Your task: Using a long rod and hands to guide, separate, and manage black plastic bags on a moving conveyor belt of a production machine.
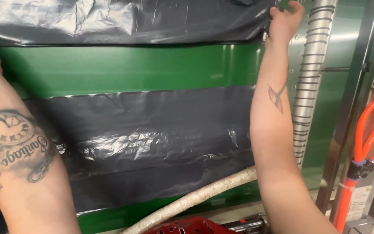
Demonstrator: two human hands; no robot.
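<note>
This is looking like an industrial workshop or plant floor rather than a home or office. A large green metal machine housing is filling most of the view, its glossy painted panels partly covered with sheets of black plastic film. A ribbed silver flexible conduit is running down a metal frame at the right, bright orange hoses with fittings are hanging beside it, and a pale insulated pipe is crossing low in front. A red plastic crate is sitting below, near bare metal parts.
</note>
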